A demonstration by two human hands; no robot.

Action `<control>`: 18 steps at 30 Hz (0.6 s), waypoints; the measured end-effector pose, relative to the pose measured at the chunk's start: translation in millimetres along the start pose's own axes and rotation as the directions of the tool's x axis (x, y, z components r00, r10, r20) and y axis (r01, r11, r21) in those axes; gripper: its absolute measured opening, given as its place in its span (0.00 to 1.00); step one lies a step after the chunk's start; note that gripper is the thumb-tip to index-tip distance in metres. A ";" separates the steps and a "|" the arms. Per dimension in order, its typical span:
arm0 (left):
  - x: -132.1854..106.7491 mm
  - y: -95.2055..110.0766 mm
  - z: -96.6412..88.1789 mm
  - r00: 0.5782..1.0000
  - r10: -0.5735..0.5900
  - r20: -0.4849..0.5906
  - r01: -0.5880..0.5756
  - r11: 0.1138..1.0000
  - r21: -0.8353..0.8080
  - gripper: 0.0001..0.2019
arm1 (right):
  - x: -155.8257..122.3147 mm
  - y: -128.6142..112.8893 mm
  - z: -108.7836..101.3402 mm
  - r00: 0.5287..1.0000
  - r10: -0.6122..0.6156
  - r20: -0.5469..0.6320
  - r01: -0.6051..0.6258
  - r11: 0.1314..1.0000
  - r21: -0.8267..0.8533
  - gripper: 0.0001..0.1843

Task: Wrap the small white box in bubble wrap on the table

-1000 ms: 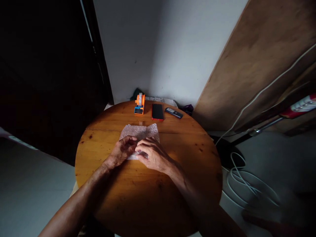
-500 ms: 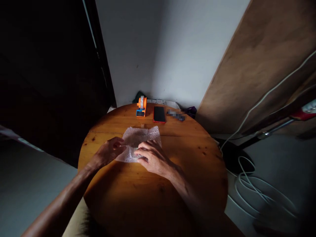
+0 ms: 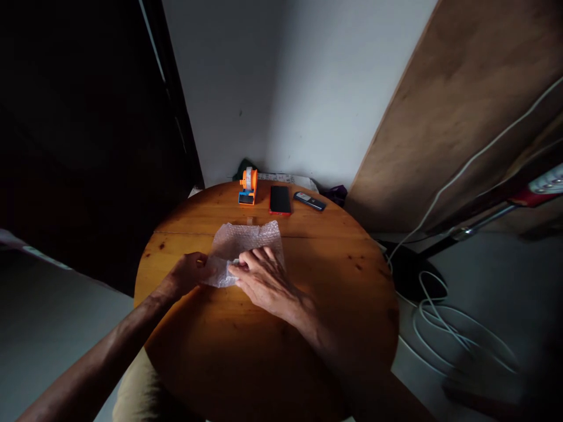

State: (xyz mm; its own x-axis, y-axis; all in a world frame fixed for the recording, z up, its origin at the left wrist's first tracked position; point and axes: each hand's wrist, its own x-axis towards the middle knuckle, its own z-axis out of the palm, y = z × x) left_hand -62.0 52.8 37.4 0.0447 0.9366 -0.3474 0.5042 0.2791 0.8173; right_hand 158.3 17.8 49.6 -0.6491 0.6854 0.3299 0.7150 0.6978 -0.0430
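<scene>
A sheet of bubble wrap [image 3: 244, 235] lies on the round wooden table [image 3: 325, 258]. At its near left corner, my left hand [image 3: 188, 273] is closed with the edge pinched between thumb and fingers. My right hand [image 3: 264, 280] rests over the near part of the sheet, fingers curled down and together. A small pale thing [image 3: 230, 268] shows just beyond its fingertips; my fingers cover most of it, so its kind cannot be made out.
Along the table's far side stand an orange and blue tape dispenser [image 3: 248, 187], a red-edged phone [image 3: 280, 200] and a dark handheld device [image 3: 309, 201]. A short piece of tape [image 3: 250, 221] lies beyond the wrap. A white cable [image 3: 457, 328] coils on the floor at right.
My left hand has closed on the wrap's left corner. My right hand's fingers have curled tighter over the small pale thing. The view has shifted slightly.
</scene>
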 end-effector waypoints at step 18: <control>-17.6 35.8 34.6 0.978 0.183 0.097 -0.144 0.939 -0.314 0.10 | 0.7 -1.4 -0.8 0.994 0.107 -0.038 -0.099 0.983 0.157 0.17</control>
State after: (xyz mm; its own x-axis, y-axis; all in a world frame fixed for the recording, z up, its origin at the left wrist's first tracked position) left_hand -14.9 39.0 56.9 0.2198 0.9467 -0.2354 0.1963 0.1934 0.9613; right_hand 157.0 17.2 50.7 -0.5590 0.7476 0.3588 0.7263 0.6502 -0.2232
